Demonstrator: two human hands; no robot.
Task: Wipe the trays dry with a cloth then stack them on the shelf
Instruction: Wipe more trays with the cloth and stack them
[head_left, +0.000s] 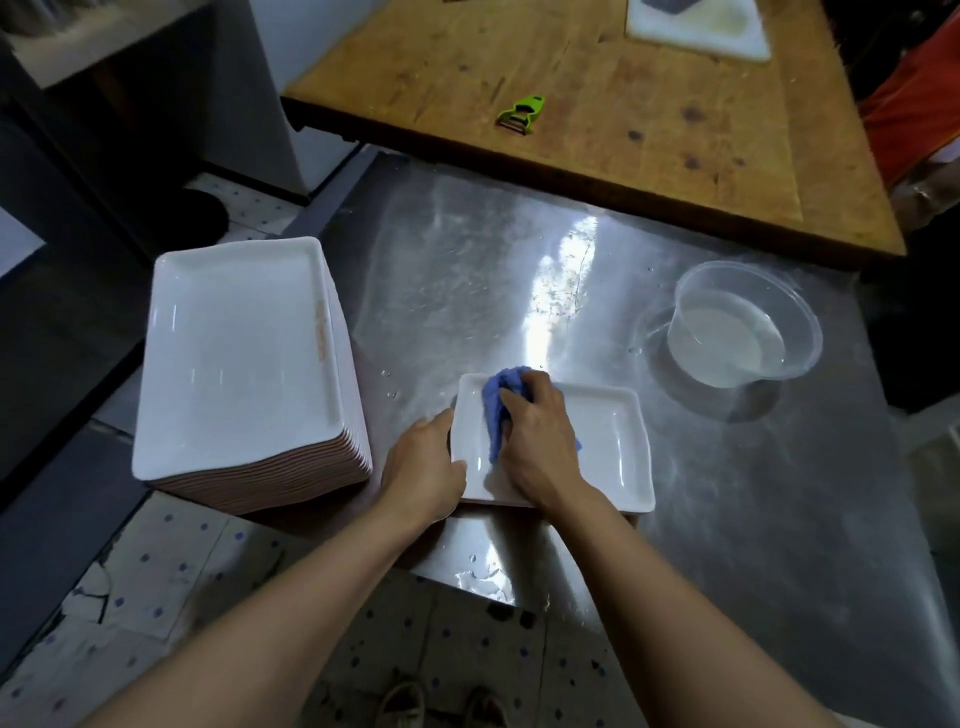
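A white rectangular tray (618, 441) lies flat on the steel table (467, 260) near its front edge. My right hand (540, 441) grips a bunched blue cloth (501, 405) and presses it onto the left part of the tray's inside. My left hand (423, 467) holds the tray's left rim, fingers curled over the edge. A tall stack of white trays (234, 353) stands at the table's left corner, beside my left hand.
A clear plastic tub (748, 322) with water sits at the right of the steel table. Behind lies a wooden table (597, 78) with a green peeler (522, 114) and a white board (701, 26). A person in orange (914, 104) stands at the far right.
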